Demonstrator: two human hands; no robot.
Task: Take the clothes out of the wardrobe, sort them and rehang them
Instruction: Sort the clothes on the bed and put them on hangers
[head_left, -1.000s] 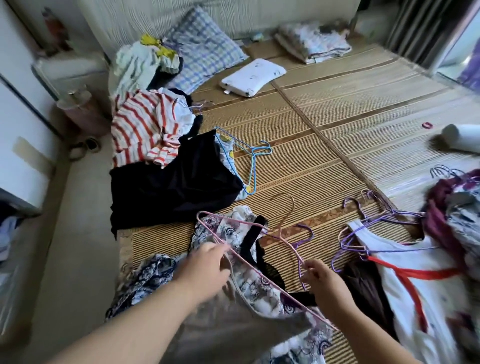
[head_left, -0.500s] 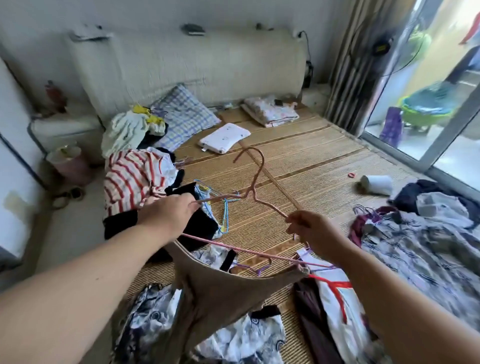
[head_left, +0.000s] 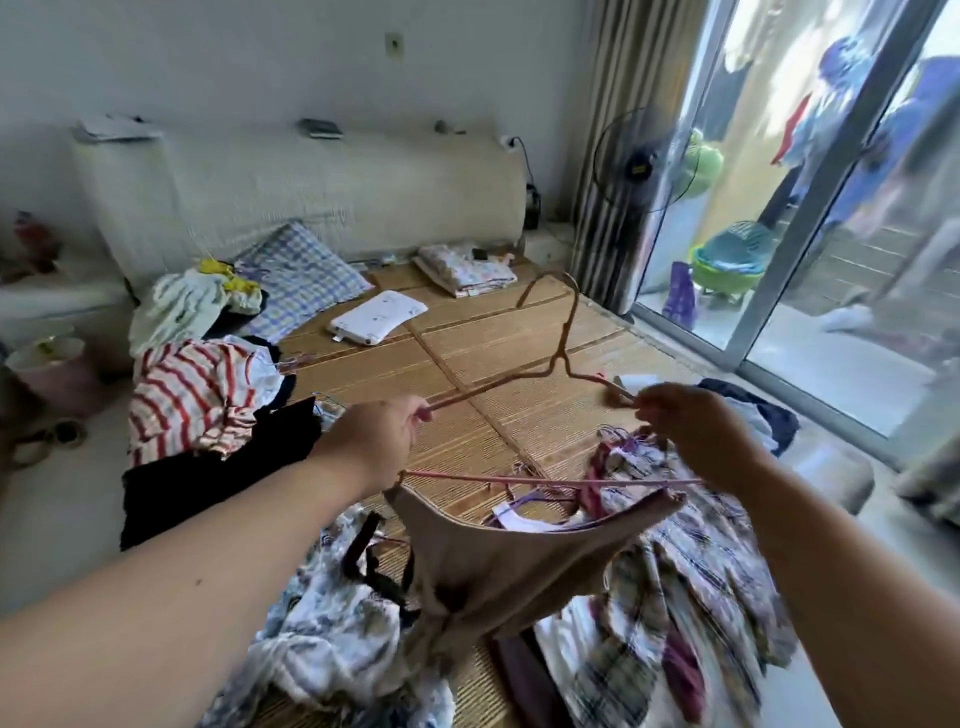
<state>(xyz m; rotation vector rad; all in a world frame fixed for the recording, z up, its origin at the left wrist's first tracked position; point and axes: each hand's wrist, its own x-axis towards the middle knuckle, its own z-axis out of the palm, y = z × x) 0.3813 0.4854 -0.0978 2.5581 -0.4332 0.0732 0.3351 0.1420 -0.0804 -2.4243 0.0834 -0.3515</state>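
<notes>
A pink wire hanger (head_left: 563, 332) is lifted above the bed, hook pointing up. My left hand (head_left: 376, 439) grips its left shoulder end and my right hand (head_left: 685, 421) grips its right end. A beige garment (head_left: 498, 566) hangs from the hanger's lower bar, sagging between my hands. Under it on the woven mat (head_left: 519, 395) lie a blue-and-white floral garment (head_left: 332, 629) and a plaid garment (head_left: 696, 571). Loose purple hangers (head_left: 524, 501) lie beneath the bar.
On the left of the mat lie a red-striped top (head_left: 192, 395), black cloth (head_left: 218, 467) and a pale green pile (head_left: 182, 306). A checked pillow (head_left: 301, 275), small white pillow (head_left: 379, 317) and folded bedding (head_left: 467, 270) are near the headboard. Glass door (head_left: 810, 260) right.
Both hands have lifted the pink hanger with the beige garment off the bed pile and raised it higher. My view has tilted up and turned right toward the glass door.
</notes>
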